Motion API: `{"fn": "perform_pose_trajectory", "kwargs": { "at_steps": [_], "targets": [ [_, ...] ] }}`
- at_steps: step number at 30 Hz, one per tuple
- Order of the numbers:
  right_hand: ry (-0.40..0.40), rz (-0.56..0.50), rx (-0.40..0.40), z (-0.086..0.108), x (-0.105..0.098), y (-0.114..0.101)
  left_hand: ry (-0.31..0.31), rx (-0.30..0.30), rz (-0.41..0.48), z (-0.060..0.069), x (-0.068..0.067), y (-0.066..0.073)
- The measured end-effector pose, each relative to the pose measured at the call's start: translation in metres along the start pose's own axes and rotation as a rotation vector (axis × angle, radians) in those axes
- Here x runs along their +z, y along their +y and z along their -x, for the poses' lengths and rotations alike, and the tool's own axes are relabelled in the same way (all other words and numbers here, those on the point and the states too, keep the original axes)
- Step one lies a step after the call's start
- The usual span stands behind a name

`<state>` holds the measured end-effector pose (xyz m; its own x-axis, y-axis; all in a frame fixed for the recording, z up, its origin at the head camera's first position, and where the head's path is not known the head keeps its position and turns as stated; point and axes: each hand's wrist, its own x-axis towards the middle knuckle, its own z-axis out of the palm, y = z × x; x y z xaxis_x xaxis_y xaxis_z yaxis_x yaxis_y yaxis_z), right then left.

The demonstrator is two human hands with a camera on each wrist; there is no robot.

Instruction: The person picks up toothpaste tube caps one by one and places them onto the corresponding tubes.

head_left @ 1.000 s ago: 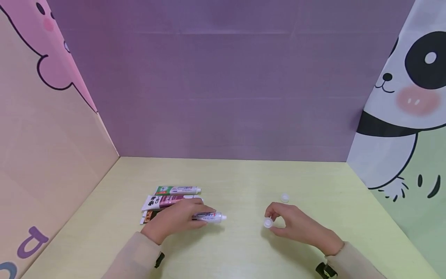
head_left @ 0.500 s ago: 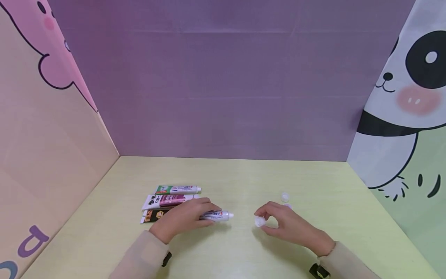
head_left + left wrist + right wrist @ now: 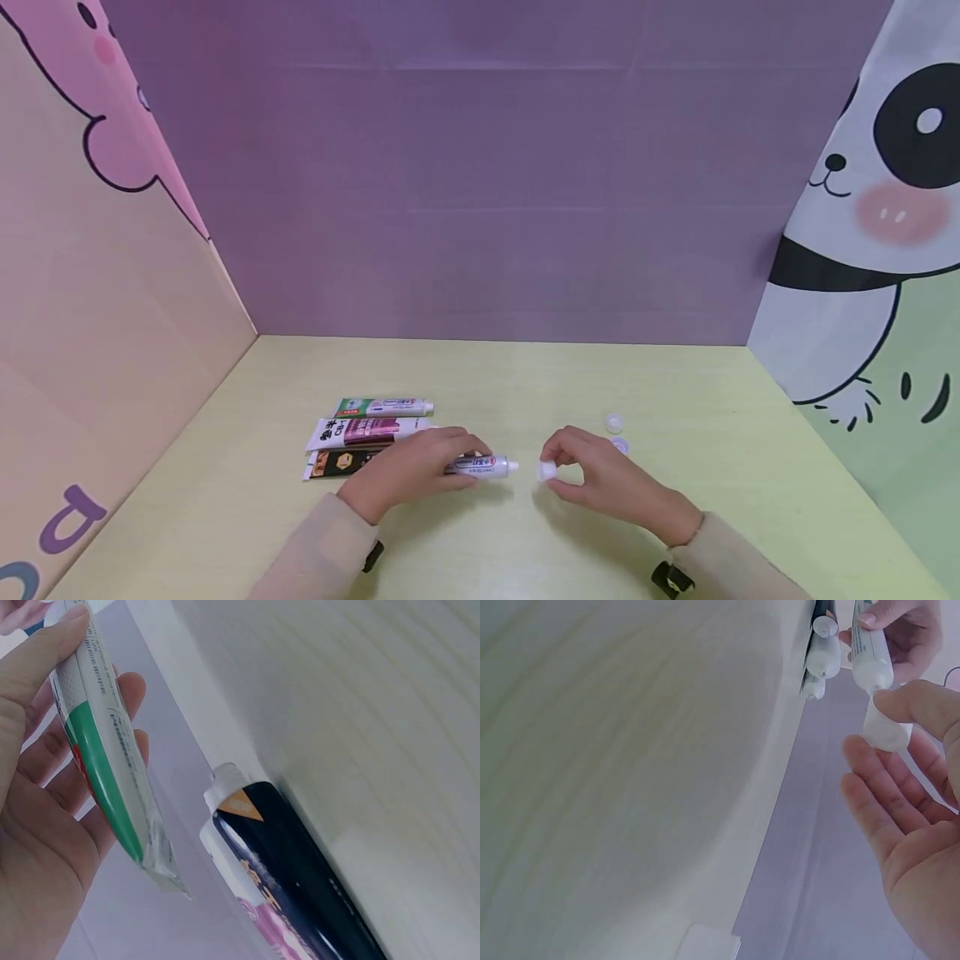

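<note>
One tube (image 3: 483, 467) is pinched by left-hand fingers (image 3: 468, 442), one cap (image 3: 547, 472) by right-hand fingers (image 3: 559, 444), apparently so the nozzle (image 3: 513, 466) faces the cap.

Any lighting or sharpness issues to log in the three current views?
Head: soft shadows on the table near the left hand and right hand; left wrist: sheen along the held tube, table texture soft; right wrist: dim, broad shading across the table, its texture blurred.

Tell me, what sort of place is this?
Probably a staged tabletop booth: a flat, pale yellow, wood-grained table, a creased plain purple backdrop behind it, and a flat green-and-white side panel printed with a cartoon animal.
</note>
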<state>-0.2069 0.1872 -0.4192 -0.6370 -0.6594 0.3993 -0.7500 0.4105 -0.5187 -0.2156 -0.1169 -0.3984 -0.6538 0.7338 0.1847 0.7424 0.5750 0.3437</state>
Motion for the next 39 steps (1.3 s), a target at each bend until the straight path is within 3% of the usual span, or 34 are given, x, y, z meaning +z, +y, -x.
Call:
{"fn": "perform_pose_trajectory", "kwargs": {
  "at_steps": [10,21,39],
  "targets": [
    [0.052,-0.004,-0.077,-0.003,0.005,0.002,-0.014,0.004,0.026,-0.007,0.001,0.006],
    [0.037,-0.002,-0.024,-0.006,0.008,-0.003,0.005,0.060,0.035,-0.010,0.007,0.008],
    [0.047,-0.011,-0.017,-0.008,0.012,-0.003,0.016,0.057,0.040,-0.010,0.006,0.010]
  ]
}}
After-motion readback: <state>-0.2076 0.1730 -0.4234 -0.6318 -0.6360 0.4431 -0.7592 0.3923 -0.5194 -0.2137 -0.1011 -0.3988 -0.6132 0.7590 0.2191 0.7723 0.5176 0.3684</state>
